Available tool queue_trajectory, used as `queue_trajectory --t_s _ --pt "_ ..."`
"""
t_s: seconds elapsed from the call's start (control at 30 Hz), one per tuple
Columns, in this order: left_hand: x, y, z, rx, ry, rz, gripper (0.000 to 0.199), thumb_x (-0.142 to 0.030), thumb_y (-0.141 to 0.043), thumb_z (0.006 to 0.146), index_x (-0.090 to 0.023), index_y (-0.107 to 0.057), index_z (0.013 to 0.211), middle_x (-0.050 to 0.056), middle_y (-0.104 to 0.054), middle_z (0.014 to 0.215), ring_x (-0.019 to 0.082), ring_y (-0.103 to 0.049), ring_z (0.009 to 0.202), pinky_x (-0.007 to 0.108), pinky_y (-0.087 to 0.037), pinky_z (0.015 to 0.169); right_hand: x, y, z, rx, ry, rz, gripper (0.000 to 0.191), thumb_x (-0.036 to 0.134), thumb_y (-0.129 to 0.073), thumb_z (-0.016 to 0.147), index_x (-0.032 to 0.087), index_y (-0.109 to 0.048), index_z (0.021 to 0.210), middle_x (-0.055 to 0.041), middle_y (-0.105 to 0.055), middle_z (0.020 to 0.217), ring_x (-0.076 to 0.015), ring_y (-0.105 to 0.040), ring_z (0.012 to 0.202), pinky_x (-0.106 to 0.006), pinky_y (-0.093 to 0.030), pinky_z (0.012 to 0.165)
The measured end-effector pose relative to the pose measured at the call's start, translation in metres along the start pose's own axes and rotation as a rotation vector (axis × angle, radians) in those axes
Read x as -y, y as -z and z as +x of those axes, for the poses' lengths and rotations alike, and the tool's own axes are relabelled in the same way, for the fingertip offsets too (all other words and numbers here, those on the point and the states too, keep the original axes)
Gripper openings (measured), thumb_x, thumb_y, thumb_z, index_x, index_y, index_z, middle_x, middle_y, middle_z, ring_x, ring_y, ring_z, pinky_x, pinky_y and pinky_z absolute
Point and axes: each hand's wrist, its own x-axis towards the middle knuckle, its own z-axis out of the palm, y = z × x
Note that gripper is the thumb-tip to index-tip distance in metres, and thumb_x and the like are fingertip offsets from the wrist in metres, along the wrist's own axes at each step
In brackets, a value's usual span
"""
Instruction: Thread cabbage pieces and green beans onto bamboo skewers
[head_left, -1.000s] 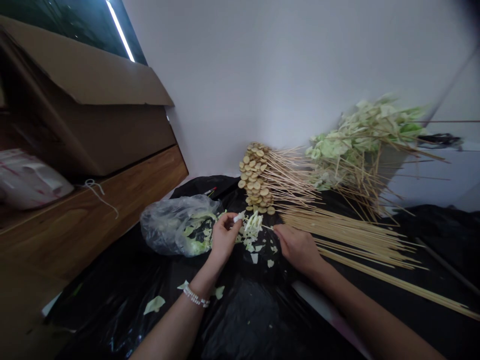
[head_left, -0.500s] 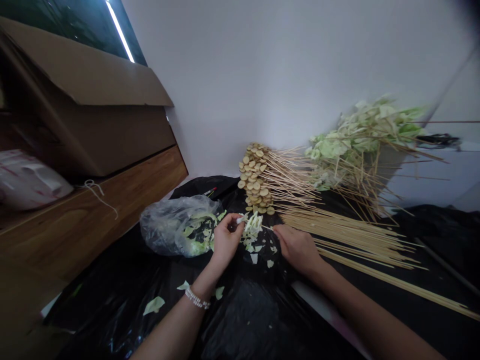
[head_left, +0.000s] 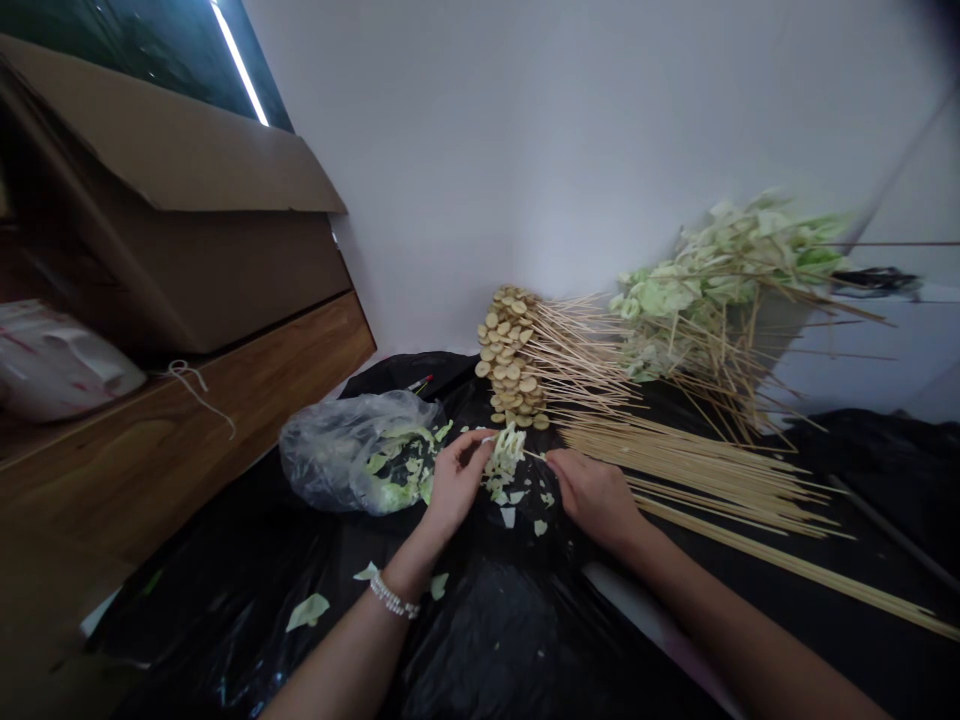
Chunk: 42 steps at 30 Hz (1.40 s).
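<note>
Between my hands is a thin wooden skewer (head_left: 535, 456) with folded pale green cabbage pieces (head_left: 510, 445) threaded on its left end. My right hand (head_left: 592, 490) is closed round the skewer's right part. At the skewer's left end, my left hand (head_left: 456, 482) pinches a bit of cabbage against the threaded pieces; its fingertips partly hide it. Small cabbage scraps (head_left: 508, 516) lie below on black plastic (head_left: 502, 620). Left of my left hand, a clear plastic bag (head_left: 322, 455) holds more cabbage pieces.
Skewers of round slices (head_left: 510, 350) are stacked by the wall. Bare skewers (head_left: 697, 475) lie on the right, with cabbage skewers (head_left: 720, 260) piled behind them. At the left, a cardboard box (head_left: 225, 270) and a white container (head_left: 60, 360) stand on a wooden surface (head_left: 300, 360).
My left hand has shifted slightly right, closer to the threaded cabbage, and the white piece at its fingertips shows less. My right hand has barely moved.
</note>
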Motion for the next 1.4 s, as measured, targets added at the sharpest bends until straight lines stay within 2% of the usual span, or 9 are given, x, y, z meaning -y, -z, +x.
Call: queue_trajectory --t_s 0.1,0.23,0.37,0.5,0.77,1.03,1.13,1.23,1.4 --pt "-0.001 0.001 0.0 0.015 0.045 -0.084 0.031 -0.04 -0.054 0.085 -0.016 -0.073 0.092 0.007 -0.073 0.093 0.02 -0.064 0.087 0.029 -0.049 0.077 0.0 0.0 0.0 -0.003 0.002 0.003 0.027 0.022 -0.037 0.096 0.019 -0.064 0.092 -0.0028 -0.067 0.082 -0.0136 -0.058 0.07 -0.025 -0.031 0.059" --pt "0.005 0.003 0.004 -0.064 0.062 -0.169 0.038 -0.042 -0.055 0.085 -0.017 -0.064 0.112 0.008 -0.072 0.099 0.019 -0.065 0.088 0.03 -0.05 0.077 -0.003 0.003 0.001 -0.033 0.013 0.016 0.028 0.022 -0.036 0.096 0.019 -0.064 0.091 -0.0037 -0.067 0.081 -0.0143 -0.058 0.07 -0.025 -0.032 0.061" --pt "0.015 0.004 0.008 -0.09 -0.012 0.008 0.019 -0.032 -0.063 0.078 -0.017 -0.066 0.089 0.004 -0.07 0.083 0.017 -0.064 0.075 0.027 -0.049 0.07 -0.005 0.006 0.002 -0.085 -0.011 0.03 0.029 0.022 -0.036 0.096 0.018 -0.064 0.093 -0.0052 -0.068 0.085 -0.0149 -0.059 0.072 -0.025 -0.034 0.063" --pt "0.022 0.003 0.005 0.065 -0.045 0.288 0.006 -0.022 -0.064 0.074 -0.018 -0.068 0.075 0.002 -0.068 0.072 0.015 -0.062 0.066 0.026 -0.046 0.065 -0.006 0.006 0.002 -0.083 -0.011 0.022 0.029 0.021 -0.036 0.096 0.017 -0.065 0.092 -0.0057 -0.068 0.084 -0.0147 -0.059 0.071 -0.025 -0.035 0.064" --pt "0.008 0.001 -0.005 0.466 -0.218 0.497 0.004 -0.022 -0.067 0.076 -0.02 -0.07 0.076 0.001 -0.07 0.08 0.016 -0.061 0.08 0.026 -0.043 0.075 -0.007 0.003 0.002 -0.086 -0.001 0.021 0.027 0.021 -0.039 0.095 0.017 -0.065 0.093 -0.0056 -0.068 0.084 -0.015 -0.06 0.072 -0.025 -0.035 0.064" --pt "0.005 0.002 -0.008 0.523 -0.306 0.713 0.01 -0.023 -0.068 0.076 -0.022 -0.072 0.084 0.004 -0.067 0.087 0.021 -0.056 0.09 0.032 -0.041 0.084 -0.007 0.003 0.002 -0.102 0.002 0.011 0.027 0.021 -0.038 0.095 0.018 -0.065 0.091 -0.0047 -0.068 0.08 -0.0148 -0.059 0.067 -0.025 -0.034 0.061" --pt "0.004 0.0 -0.009 0.507 -0.324 0.662 0.005 -0.021 -0.068 0.076 -0.021 -0.071 0.08 0.003 -0.066 0.085 0.02 -0.057 0.089 0.032 -0.04 0.086 -0.007 0.003 0.003 -0.112 0.0 0.03 0.027 0.02 -0.038 0.095 0.017 -0.064 0.091 -0.0052 -0.068 0.083 -0.0149 -0.06 0.07 -0.025 -0.035 0.063" --pt "0.007 -0.001 -0.007 0.416 -0.275 0.549 0.004 -0.018 -0.066 0.076 -0.02 -0.069 0.078 0.003 -0.068 0.082 0.018 -0.059 0.085 0.029 -0.042 0.08 -0.009 0.004 0.003 -0.118 -0.018 0.046 0.027 0.02 -0.038 0.096 0.017 -0.064 0.091 -0.0047 -0.068 0.081 -0.015 -0.061 0.071 -0.025 -0.036 0.064" --pt "0.018 0.007 0.006 0.083 -0.039 0.267 0.008 -0.025 -0.068 0.074 -0.017 -0.068 0.076 0.003 -0.068 0.073 0.015 -0.06 0.067 0.026 -0.044 0.065 -0.01 0.004 0.003 -0.155 -0.025 0.086 0.028 0.021 -0.036 0.097 0.017 -0.064 0.094 -0.0047 -0.068 0.082 -0.0146 -0.062 0.074 -0.024 -0.038 0.068"
